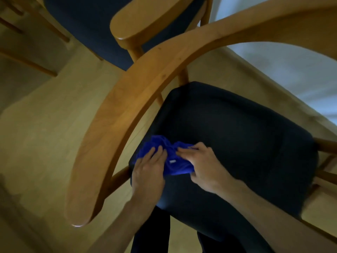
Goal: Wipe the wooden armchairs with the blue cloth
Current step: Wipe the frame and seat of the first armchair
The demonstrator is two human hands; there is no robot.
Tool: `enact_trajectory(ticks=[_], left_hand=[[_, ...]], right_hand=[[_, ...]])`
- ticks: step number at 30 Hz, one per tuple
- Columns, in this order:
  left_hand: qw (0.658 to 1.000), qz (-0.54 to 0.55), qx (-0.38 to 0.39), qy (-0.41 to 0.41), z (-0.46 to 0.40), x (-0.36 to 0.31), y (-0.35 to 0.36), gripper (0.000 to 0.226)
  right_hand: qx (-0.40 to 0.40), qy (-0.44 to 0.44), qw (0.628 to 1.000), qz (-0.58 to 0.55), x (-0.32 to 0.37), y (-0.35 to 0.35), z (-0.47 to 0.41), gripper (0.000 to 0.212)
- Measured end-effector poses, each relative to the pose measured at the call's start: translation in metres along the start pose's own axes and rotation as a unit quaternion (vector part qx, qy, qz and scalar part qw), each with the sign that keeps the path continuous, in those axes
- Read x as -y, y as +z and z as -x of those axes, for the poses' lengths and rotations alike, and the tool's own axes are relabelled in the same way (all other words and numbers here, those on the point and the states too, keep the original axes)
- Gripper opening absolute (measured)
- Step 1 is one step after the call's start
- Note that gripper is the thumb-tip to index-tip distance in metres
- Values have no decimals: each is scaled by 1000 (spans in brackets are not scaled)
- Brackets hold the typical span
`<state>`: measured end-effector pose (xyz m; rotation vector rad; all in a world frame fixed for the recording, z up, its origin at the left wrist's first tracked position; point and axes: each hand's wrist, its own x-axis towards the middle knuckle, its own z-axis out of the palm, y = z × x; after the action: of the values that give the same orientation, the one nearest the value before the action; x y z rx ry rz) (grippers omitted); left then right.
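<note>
The crumpled bright blue cloth [169, 157] lies at the left front corner of the dark padded seat [237, 143] of the nearer curved honey-coloured wooden armchair [116, 128]. The left hand [148, 172] presses flat on it, fingers straight; the right hand [202, 165] pinches its bunched edge. The person seems to be gathering the cloth, so wiping of the wood looks largely ahead. The second wooden armchair [144, 22] is cut off at the top, and blur hides any dust.
</note>
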<state>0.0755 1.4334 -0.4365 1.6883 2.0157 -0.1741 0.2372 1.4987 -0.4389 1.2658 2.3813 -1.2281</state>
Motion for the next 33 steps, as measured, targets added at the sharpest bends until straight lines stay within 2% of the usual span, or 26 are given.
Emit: enact_trajectory(ticks=[1,2,4,5,7,8,9,10,11,13,15,17,20,22,26,28,30,33], left_hand=[[1000,1,-9,-2,2,1,-1,76],[999,20,-49,10,-5,1,-5,78],[988,58,-137,35,-37,-6,-24,75],[978,74,-187,47,-58,-11,-34,67],[952,125,-269,82,-104,-16,-46,37],[948,164,-263,69,-125,-24,-51,25],[950,187,-241,65,-145,-30,-53,25],[966,171,-183,64,-158,-35,-50,34],[978,131,-156,47,-165,-34,-44,47],[980,133,-147,5,-162,-28,-29,63],[977,153,-149,-3,-148,-23,-18,68],[978,158,-139,-4,-127,-17,-15,71],[987,122,-103,-23,-71,-9,-4,75],[993,87,-77,-29,-31,-6,4,74],[995,92,-9,-25,12,1,9,75],[992,117,-32,-33,8,-1,-3,74],[985,145,-90,-17,-16,-12,-21,70],[977,124,-170,15,-90,-35,-48,63]], right_hand=[[2,-9,1000,-12,-3,-6,-2,65],[-16,-17,1000,-19,-6,-16,-7,62],[-114,-18,993,-25,-12,-39,-25,61],[-176,-14,984,-32,-16,-52,-37,60],[-280,-5,958,-62,-30,-78,-66,52],[-309,4,948,-72,-37,-88,-81,47],[-321,14,945,-67,-43,-95,-97,43],[-314,26,948,-46,-47,-97,-109,38],[-298,40,954,-13,-49,-94,-120,34],[-284,66,955,51,-49,-81,-128,34],[-284,55,952,100,-46,-69,-121,43],[-245,16,959,142,-40,-58,-105,61],[-160,3,979,124,-24,-26,-62,75],[-116,-3,989,94,-15,-6,-30,77],[-5,-48,994,97,-11,-4,-5,74],[-29,-64,996,62,-10,-24,-10,70],[-99,-60,992,42,-15,-54,-26,68],[-201,-31,974,98,-35,-97,-65,72]])
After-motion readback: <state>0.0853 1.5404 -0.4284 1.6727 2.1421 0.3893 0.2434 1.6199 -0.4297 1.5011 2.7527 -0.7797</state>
